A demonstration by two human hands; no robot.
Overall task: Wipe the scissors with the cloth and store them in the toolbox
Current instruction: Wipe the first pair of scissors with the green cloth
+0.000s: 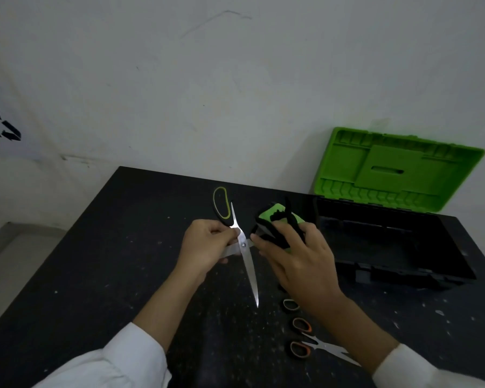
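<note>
1. While pinching the green-handled scissors (248,264) beside their pivot screw, the left hand (207,245) is sitting at the centre of the frame, its fingers (230,232) closing on the metal.
2. These scissors are lying spread open over the dark bench (109,261), one blade pointing toward the lower centre and the other running left beneath the left hand.
3. Just right of the pivot, the right hand (300,261) is clutching a green-and-black cloth (272,217), with its fingers curling round it; whether cloth and blade are touching, I cannot tell.
4. At the right, the black toolbox (389,242) is standing open, its green lid (398,169) tilting back.
5. Orange-handled scissors (314,345) are resting at lower right, beside the right forearm.
</note>
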